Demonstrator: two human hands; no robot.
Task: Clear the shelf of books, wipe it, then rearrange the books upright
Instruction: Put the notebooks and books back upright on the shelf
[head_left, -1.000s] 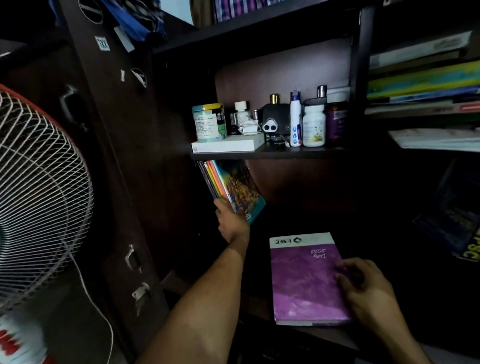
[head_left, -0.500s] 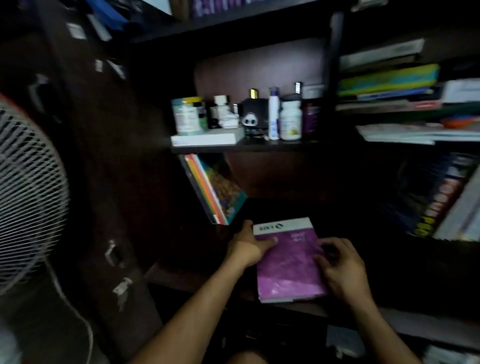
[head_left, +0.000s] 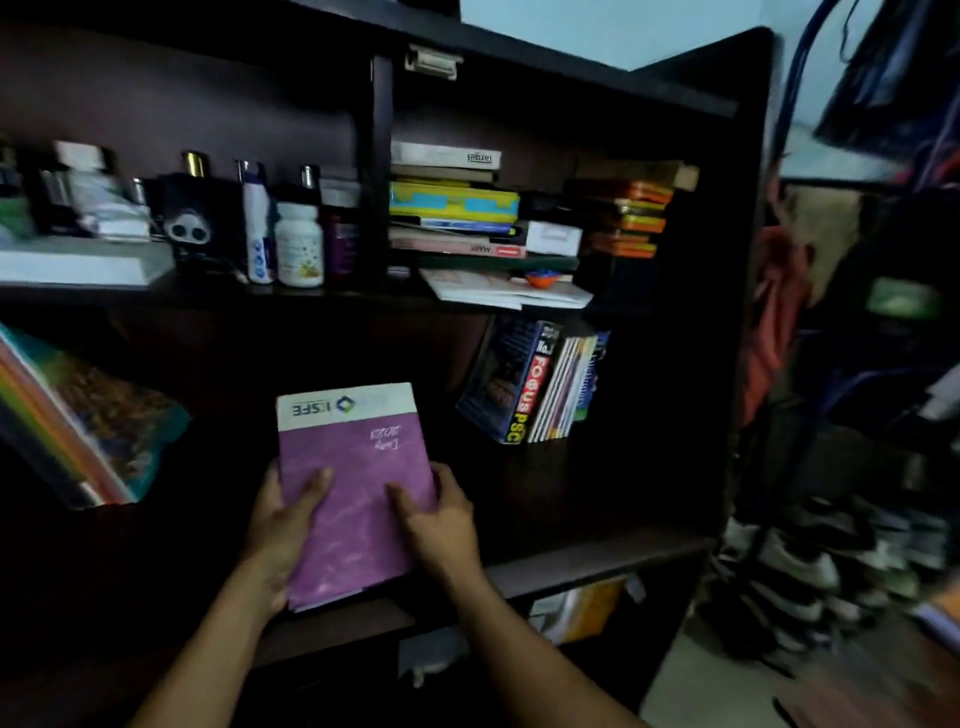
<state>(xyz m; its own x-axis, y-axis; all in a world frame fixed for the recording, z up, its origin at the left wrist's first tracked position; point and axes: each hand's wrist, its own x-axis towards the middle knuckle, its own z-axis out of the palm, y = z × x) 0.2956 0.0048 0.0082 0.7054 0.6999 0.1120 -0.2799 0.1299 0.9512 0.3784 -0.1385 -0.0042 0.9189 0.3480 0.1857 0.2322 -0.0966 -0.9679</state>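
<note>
Here, you hold a purple diary (head_left: 358, 499) with both hands, its cover facing you and its white top band printed upside down. Your left hand (head_left: 283, 525) grips the diary's left edge, thumb lying across the cover and fingers curled behind. Your right hand (head_left: 441, 525) grips the right edge the same way, thumb on the cover. The diary's lower edge sits at the front lip of the dark wooden shelf (head_left: 597, 564), and it seems to be tilted up off the board, though the dim light makes that hard to confirm.

To the left, a stack of colourful books (head_left: 78, 436) leans steeply. To the right, well apart from the diary, a cluster of leaning books (head_left: 535, 384) includes a dark spine lettered in red and yellow. On the shelf above, a white pill bottle (head_left: 298, 244) stands among other bottles, beside a black box with two round eyes (head_left: 189, 223). Right of the upright divider, a pile of flat books (head_left: 452, 208) lies stacked, with loose papers (head_left: 509, 291) beneath it.
</note>
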